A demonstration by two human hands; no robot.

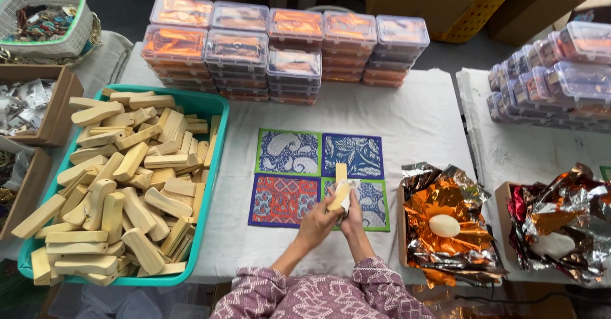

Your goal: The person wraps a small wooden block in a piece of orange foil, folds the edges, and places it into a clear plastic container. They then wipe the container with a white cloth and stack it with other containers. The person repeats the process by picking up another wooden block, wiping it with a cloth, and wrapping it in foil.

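Both our hands meet over the lower right of four patterned cloth squares on the white table cover. Left hand and right hand have fingers clamped together on one pale wooden block, held upright. Teal tray of similar blocks lies left; crumpled foil right.

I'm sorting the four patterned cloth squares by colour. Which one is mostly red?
The bottom-left square cloth: a red and white pattern with a dark blue border. The other three are blue and white, and the person's hands partly cover the bottom-right one.
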